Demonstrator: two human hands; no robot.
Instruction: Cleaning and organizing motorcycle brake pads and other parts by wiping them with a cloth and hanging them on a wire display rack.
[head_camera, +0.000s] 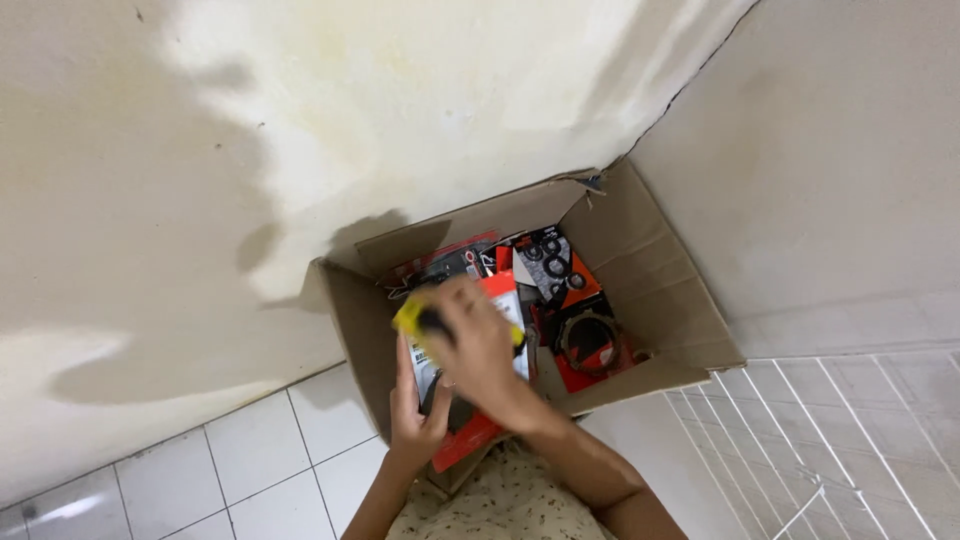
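We saw our right hand closed around a blurred yellow-and-black tool, directly above the flat red-and-white packet — upright over the open cardboard box — gripped by our left hand.

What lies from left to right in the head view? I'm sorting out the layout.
White floor tiles → left hand → right hand → round ring package → cardboard box flap.
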